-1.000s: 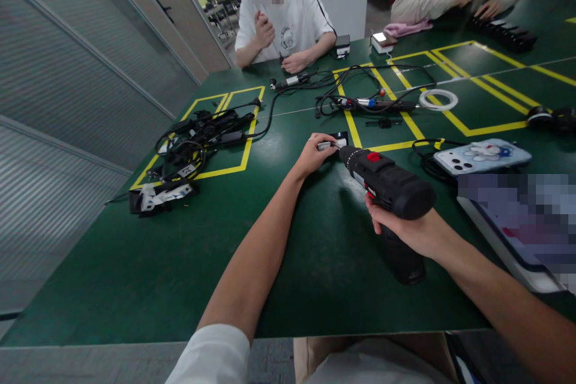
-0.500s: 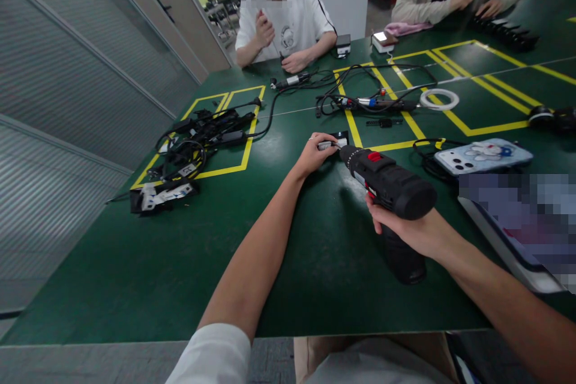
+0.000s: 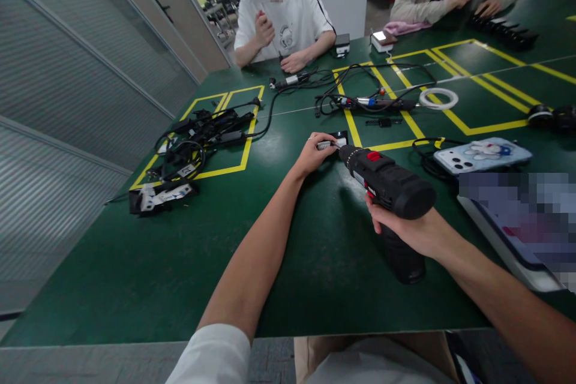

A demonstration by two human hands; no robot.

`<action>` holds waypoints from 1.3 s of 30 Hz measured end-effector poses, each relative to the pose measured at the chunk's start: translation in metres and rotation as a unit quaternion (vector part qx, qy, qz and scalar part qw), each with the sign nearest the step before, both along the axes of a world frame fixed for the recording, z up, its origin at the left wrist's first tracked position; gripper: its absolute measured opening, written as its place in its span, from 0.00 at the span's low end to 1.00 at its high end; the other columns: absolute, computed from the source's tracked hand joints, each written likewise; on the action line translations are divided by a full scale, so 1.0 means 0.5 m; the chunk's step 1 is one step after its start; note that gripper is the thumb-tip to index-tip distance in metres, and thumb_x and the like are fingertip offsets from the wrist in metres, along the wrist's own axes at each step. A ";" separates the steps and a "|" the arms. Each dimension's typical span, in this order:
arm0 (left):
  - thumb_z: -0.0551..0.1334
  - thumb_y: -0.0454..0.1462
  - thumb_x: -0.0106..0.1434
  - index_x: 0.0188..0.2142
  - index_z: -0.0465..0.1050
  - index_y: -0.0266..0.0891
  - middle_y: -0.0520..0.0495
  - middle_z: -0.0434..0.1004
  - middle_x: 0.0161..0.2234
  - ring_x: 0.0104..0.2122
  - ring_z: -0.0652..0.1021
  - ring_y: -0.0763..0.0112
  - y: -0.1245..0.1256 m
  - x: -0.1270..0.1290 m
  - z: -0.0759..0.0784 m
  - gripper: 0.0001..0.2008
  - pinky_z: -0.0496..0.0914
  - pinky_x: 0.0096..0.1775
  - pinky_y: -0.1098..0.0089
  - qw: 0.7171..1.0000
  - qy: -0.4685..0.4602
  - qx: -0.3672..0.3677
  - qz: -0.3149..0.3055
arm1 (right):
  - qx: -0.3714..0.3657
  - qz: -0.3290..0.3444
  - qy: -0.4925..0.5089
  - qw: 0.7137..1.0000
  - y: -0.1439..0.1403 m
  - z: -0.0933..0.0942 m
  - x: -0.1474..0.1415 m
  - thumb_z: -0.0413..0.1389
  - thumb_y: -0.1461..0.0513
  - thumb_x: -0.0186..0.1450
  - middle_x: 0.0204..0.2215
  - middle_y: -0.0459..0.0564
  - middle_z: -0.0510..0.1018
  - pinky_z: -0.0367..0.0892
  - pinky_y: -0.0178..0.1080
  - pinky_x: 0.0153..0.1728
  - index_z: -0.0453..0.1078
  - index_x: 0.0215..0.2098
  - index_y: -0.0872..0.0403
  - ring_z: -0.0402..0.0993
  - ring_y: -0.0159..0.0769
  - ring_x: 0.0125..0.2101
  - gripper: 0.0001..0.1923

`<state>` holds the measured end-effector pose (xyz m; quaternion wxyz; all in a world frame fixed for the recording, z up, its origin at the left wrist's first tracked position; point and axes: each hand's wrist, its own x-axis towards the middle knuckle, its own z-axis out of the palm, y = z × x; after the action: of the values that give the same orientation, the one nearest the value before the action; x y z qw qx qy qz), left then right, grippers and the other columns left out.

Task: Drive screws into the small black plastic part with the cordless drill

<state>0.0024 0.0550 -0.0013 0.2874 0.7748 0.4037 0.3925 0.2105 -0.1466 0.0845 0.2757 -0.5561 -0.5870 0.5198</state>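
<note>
No containers showed on the green worktop (image 3: 135, 276), only yellow taped boxes; the box at centre left held a tangle of black cables (image 3: 198, 138). The drill (image 3: 387, 183) at frame centre was matt black plastic, cylindrical, with a red switch on top. The right hand (image 3: 405, 228) had its grip clamped round the drill's handle, nose pointed toward a small silver part (image 3: 324, 145) just above centre. The left hand (image 3: 312, 156) pinched that part with fingers together, pressing it on the worktop beside a small black plate (image 3: 339, 137). A phone (image 3: 481, 156) in a glossy pale case lay at right. 2 other people sat at the top.
</note>
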 end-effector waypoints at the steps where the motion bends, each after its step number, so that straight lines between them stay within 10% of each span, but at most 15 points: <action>1: 0.65 0.36 0.57 0.39 0.76 0.42 0.47 0.76 0.42 0.48 0.72 0.64 0.000 0.000 0.000 0.08 0.65 0.54 0.62 1.000 -0.001 0.000 0.000 | -0.001 -0.003 0.001 1.000 -0.001 0.001 -0.001 0.57 0.58 0.60 0.22 0.46 0.76 0.70 0.40 0.30 0.70 0.34 0.52 0.75 0.39 0.28 0.06; 39: 0.65 0.35 0.57 0.38 0.77 0.41 0.47 0.75 0.41 0.46 0.73 0.65 0.002 0.001 -0.001 0.08 0.65 0.53 0.63 1.000 -0.002 -0.001 0.006 | 0.002 -0.015 0.020 1.000 -0.006 0.024 -0.007 0.57 0.60 0.60 0.23 0.46 0.74 0.70 0.36 0.30 0.68 0.28 0.52 0.73 0.34 0.27 0.04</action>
<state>0.0028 0.0559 -0.0020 0.2862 0.7715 0.4084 0.3952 0.2068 -0.1497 0.0968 0.2967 -0.5537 -0.5739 0.5255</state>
